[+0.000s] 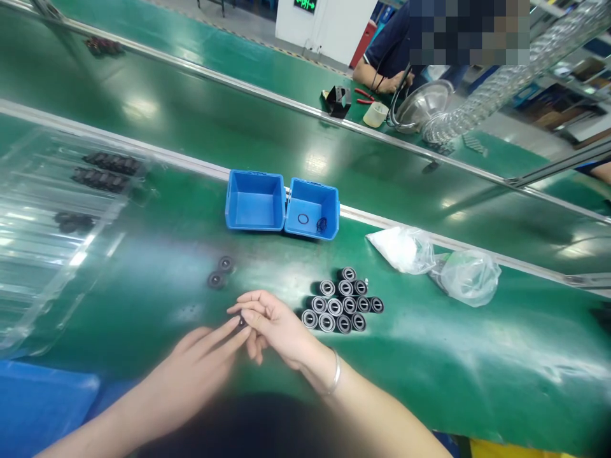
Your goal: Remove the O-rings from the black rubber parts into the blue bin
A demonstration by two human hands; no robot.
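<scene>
My left hand [205,359] and my right hand [277,324] meet low in the middle of the view, fingers closed round a small dark part [242,320]. Most of that part is hidden by the fingertips. Just beyond them, two dark round pieces [220,272] lie on the green surface. To the right of my right hand stands a tight group of several black cylinders [345,305] with ringed tops. A blue bin [312,210] further back holds thin black rings, and the blue bin [255,202] beside it shows nothing inside.
Clear plastic bags [465,277] lie at the right. A transparent tray [48,242] with dark parts is at the left, above a blue container [42,394]. Across the bench, a person [377,73] sits near a clear duct [506,79] and red-handled pliers [365,97].
</scene>
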